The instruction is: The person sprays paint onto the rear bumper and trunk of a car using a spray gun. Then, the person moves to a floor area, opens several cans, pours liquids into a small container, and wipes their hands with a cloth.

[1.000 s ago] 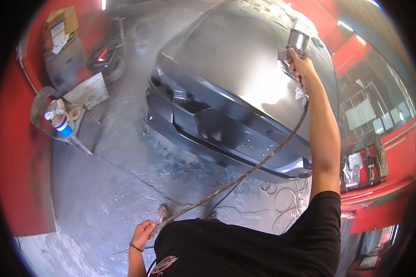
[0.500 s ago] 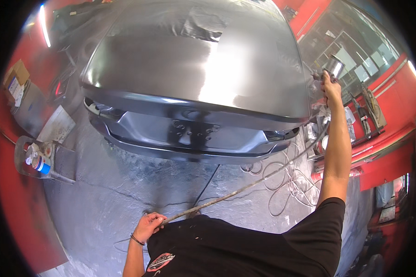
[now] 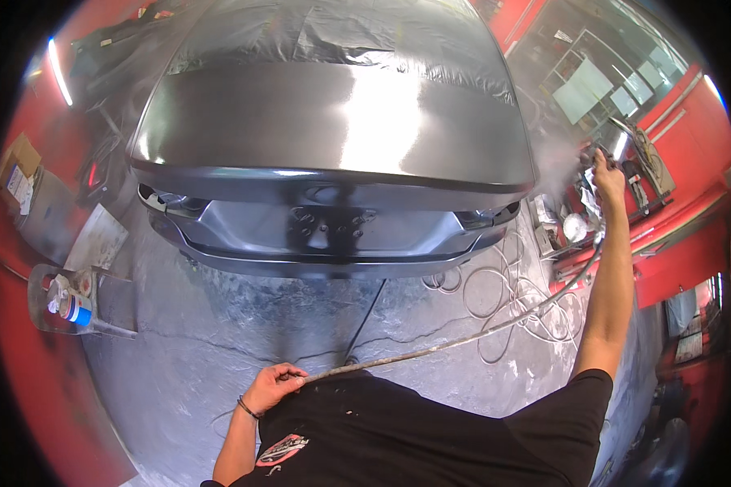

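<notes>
Off the right rear side of a dark grey car, my right hand (image 3: 609, 180) is closed around a spray gun (image 3: 593, 154) with a metal cup. A pale mist (image 3: 556, 158) hangs between the gun and the car body. An air hose (image 3: 430, 351) runs from below my right hand across in front of me to my left hand (image 3: 274, 388), which pinches it near my waist. Ahead is the glossy trunk lid (image 3: 284, 122), raised slightly above the bumper (image 3: 317, 264). Wrinkled plastic sheeting (image 3: 341, 36) covers the car beyond the lid.
Coils of pale hose (image 3: 512, 292) lie on the floor to the right. Shelves with tools (image 3: 638, 183) line the red wall there. At left, a plastic chair (image 3: 110, 312) bears a blue-labelled can (image 3: 77, 311). A cardboard box (image 3: 23, 162) stands farther back.
My right hand has moved right and down with the spray gun, away from the car's side. Mist now shows near the gun. The hose sags more, and the view has shifted slightly.
</notes>
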`<state>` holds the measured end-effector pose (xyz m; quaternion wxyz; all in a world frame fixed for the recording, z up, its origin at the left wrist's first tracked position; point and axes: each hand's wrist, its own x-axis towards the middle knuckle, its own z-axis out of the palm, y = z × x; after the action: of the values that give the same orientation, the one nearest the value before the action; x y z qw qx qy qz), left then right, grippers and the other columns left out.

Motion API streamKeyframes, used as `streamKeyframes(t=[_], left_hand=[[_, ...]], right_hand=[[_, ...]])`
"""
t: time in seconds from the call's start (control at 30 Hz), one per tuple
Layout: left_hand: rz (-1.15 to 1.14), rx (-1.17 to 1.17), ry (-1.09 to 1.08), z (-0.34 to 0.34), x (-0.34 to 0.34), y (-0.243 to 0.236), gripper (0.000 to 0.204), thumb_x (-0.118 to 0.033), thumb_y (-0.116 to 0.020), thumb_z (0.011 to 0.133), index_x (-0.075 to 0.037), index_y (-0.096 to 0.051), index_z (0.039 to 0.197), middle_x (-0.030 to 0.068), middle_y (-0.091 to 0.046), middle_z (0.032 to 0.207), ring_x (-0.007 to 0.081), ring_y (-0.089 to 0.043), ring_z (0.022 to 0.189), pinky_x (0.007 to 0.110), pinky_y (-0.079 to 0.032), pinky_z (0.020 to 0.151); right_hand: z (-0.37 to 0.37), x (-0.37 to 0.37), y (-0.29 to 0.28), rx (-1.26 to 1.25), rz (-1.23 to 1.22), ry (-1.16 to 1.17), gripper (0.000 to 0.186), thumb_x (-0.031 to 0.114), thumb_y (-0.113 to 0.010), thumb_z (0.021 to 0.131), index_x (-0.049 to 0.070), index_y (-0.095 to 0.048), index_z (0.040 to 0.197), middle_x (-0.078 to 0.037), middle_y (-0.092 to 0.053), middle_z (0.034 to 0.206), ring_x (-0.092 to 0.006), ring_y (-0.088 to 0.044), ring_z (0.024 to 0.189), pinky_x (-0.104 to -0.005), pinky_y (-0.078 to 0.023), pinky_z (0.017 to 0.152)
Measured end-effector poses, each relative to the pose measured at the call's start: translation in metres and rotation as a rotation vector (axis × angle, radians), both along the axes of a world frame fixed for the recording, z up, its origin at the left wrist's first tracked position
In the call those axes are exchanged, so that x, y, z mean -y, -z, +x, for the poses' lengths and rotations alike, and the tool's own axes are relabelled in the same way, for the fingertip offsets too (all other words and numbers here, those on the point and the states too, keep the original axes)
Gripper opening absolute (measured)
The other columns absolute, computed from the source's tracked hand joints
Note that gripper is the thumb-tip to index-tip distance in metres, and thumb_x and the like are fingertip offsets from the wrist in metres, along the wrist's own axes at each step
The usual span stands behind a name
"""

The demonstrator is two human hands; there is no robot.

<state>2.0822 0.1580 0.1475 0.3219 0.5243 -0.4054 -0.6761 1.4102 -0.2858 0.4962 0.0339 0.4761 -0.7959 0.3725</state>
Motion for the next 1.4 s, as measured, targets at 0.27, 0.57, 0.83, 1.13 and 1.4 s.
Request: streamKeyframes(t=[0.27,0.57,0.83,1.13,1.4], left_hand=[[0.169,-0.08,-0.11,0.13,-0.08,0.044,0.033,-0.033,-0.066,0.107,-0.004,-0.076,0.12,-0.0005,-0.07,0.09,0.0045,-0.062,0.079,0.021,-0.044,0.061],[0.245,-0.136,-0.539,0.252,-0.219,0.094,0.031,-0.032,-0.061,0.11,-0.005,-0.075,0.114,-0.0029,-0.061,0.08,0.0053,-0.055,0.07,0.021,-0.037,0.053],[0.211,-0.158,-1.036,0.235,-0.317,0.141,0.036,-0.036,-0.06,0.11,-0.002,-0.073,0.107,0.0021,-0.061,0.069,0.0058,-0.049,0.049,0.023,-0.031,0.04],[0.147,-0.109,-1.104,0.193,-0.319,0.147,0.036,-0.036,-0.061,0.109,-0.002,-0.074,0.109,0.001,-0.061,0.073,0.0058,-0.051,0.052,0.023,-0.032,0.042],[0.134,-0.141,-0.941,0.148,-0.252,0.134,0.031,-0.031,-0.062,0.109,-0.002,-0.074,0.109,-0.0014,-0.06,0.074,0.0025,-0.046,0.055,0.021,-0.033,0.045]], right_hand=[[0.279,-0.053,-0.017,0.205,0.079,-0.242,0.058,0.066,-0.07,0.096,0.01,-0.063,0.083,0.003,-0.054,0.066,-0.009,-0.042,0.046,-0.0292,-0.032,0.04],[0.601,-0.048,-0.018,0.259,0.133,-0.631,0.055,0.062,-0.069,0.097,0.008,-0.062,0.094,0.002,-0.054,0.067,-0.0074,-0.039,0.042,-0.0295,-0.03,0.036],[0.85,-0.091,-0.034,0.377,0.157,-1.078,0.052,0.058,-0.068,0.1,0.007,-0.066,0.092,0.001,-0.056,0.069,-0.0089,-0.038,0.039,-0.027,-0.032,0.036],[0.808,-0.166,-0.041,0.208,0.198,-1.101,0.049,0.059,-0.057,0.106,0.013,-0.057,0.089,0.003,-0.046,0.062,-0.0104,-0.036,0.044,-0.0306,-0.028,0.039],[0.557,-0.108,0.0,0.287,0.232,-0.878,0.053,0.062,-0.065,0.101,0.01,-0.065,0.09,0.006,-0.053,0.068,-0.0052,-0.036,0.045,-0.026,-0.03,0.039]])
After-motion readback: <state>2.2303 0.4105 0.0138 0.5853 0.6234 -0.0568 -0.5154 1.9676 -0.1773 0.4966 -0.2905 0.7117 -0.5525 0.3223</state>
